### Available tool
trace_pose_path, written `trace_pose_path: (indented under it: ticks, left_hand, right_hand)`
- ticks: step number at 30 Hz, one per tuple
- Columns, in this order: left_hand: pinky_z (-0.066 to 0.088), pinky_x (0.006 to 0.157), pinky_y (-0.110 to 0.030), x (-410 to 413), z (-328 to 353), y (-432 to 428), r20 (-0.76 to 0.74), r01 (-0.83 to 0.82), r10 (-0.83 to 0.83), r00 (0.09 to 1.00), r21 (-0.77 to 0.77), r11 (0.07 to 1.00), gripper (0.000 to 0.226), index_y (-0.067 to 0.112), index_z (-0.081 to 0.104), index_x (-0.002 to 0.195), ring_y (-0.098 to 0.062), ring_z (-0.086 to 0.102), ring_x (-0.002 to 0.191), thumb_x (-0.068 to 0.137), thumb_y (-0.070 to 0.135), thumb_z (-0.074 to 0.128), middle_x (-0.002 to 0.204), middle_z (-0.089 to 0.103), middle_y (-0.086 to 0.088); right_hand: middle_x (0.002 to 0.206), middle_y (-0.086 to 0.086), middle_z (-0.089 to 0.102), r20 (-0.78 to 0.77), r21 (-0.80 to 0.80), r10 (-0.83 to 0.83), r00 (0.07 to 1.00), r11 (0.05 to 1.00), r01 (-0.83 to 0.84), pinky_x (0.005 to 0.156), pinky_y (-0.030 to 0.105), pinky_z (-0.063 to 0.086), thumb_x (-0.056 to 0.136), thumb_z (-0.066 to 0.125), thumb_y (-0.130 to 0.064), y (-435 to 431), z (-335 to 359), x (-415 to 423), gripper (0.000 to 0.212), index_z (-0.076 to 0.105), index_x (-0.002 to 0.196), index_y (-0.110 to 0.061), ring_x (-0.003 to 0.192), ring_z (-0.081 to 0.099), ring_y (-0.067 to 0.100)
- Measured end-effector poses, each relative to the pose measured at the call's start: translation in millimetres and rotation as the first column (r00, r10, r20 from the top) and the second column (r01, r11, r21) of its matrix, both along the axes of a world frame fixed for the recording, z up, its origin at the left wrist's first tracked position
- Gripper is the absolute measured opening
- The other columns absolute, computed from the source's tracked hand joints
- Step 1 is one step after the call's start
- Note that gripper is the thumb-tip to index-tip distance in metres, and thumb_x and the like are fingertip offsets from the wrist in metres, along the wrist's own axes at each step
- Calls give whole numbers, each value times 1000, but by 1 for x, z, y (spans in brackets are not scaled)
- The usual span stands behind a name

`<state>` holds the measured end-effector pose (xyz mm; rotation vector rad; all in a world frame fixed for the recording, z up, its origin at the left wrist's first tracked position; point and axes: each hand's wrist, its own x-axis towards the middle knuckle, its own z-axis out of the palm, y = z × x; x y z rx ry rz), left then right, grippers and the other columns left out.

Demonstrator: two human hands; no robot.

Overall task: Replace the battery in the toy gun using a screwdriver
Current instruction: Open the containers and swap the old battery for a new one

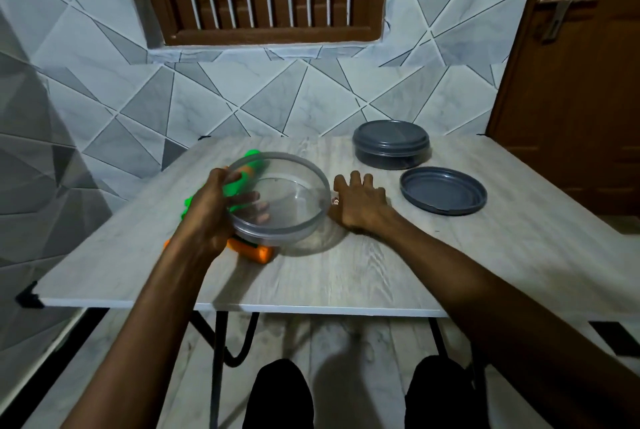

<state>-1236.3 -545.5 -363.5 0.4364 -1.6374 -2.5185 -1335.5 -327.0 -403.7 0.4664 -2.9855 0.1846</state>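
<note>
A green and orange toy gun [235, 186] lies on the grey wooden table [346, 276], mostly hidden behind a clear round container [291, 200]. My left hand [211, 210] grips that empty container by its left rim and holds it tilted above the gun. The gun's orange end [258, 253] shows under the container. My right hand [360, 203] rests flat on the table just right of the container, fingers spread, with a small shiny object [335, 201] at its thumb side. No screwdriver is in sight.
A closed dark grey round container [391, 144] stands at the back right of the table. A loose dark grey lid [443, 194] lies in front of it. A tiled wall is behind the table, a wooden door at the right.
</note>
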Motion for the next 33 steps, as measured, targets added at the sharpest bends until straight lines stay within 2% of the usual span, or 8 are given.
trace_pose_path:
  ticks: [14, 20, 22, 24, 26, 29, 31, 33]
  left_hand:
    - [58, 68, -50, -1, 2, -12, 1, -16, 16, 1000, 47, 999, 32, 15, 55, 117, -40, 64, 85, 97, 38, 43, 104, 60, -24]
    - [58, 69, -50, 3, 5, -8, 3, -25, 25, 1000, 29, 999, 34, 15, 54, 120, -40, 63, 89, 98, 38, 43, 109, 58, -24]
    - [57, 68, -51, 5, 6, -6, 5, -31, 31, 1000, 16, 999, 36, 15, 53, 122, -40, 64, 87, 99, 39, 42, 111, 58, -25]
    - [57, 67, -50, 5, 6, -6, 6, -42, 42, 999, 10, 999, 36, 15, 53, 122, -39, 64, 83, 99, 40, 41, 110, 58, -24]
    - [57, 71, -50, 4, 6, -5, 11, -53, 53, 999, 8, 999, 34, 15, 53, 120, -38, 64, 80, 99, 38, 41, 107, 57, -23]
    - [55, 72, -48, 1, 5, 4, 15, -44, 44, 999, 0, 999, 27, 15, 53, 111, -35, 62, 74, 99, 35, 40, 98, 55, -21]
    - [57, 63, -42, 0, 7, 16, 26, -22, 22, 999, 2, 1000, 25, 15, 51, 111, -33, 61, 70, 99, 33, 39, 91, 54, -18]
    - [57, 57, -39, -3, 7, 27, 37, -3, 3, 999, 19, 1000, 25, 15, 50, 113, -32, 61, 69, 98, 32, 39, 87, 55, -16]
  right_hand:
    - [120, 19, 57, -111, 71, 47, 993, 997, -40, 86, 39, 43, 100, 36, -15, -15, -13, -26, 27, 44, 124, -6, 107, 56, 36]
    - [114, 17, 62, -144, -25, -13, 989, 1000, 9, 82, 39, 47, 99, 40, -11, -17, -13, -25, 21, 51, 116, -5, 102, 60, 33]
    - [112, 18, 61, -89, -194, -112, 990, 977, 93, 79, 39, 48, 99, 45, -16, -10, -8, -31, 21, 54, 113, -3, 100, 61, 35]
    - [98, 18, 62, 66, -528, -170, 983, 830, 179, 69, 34, 47, 98, 47, -21, -2, 13, -35, 23, 60, 103, -4, 86, 62, 31]
    - [74, 10, 56, 175, -806, -92, 980, 559, 196, 49, 23, 40, 97, 47, -21, 2, 45, -28, 18, 60, 87, -12, 57, 53, 21]
    - [62, 1, 50, 93, -940, 73, 993, 336, 63, 44, 18, 28, 96, 52, -25, -8, 88, 5, 21, 58, 77, -21, 43, 41, 13]
    - [64, -3, 54, -88, -830, 202, 975, 526, -184, 51, 22, 36, 96, 56, -28, -20, 101, 27, 20, 60, 78, -20, 50, 47, 10]
    - [75, -2, 58, -166, -481, 360, 918, 783, -394, 58, 25, 37, 96, 56, -30, -34, 100, 47, 19, 62, 86, -16, 63, 51, 10]
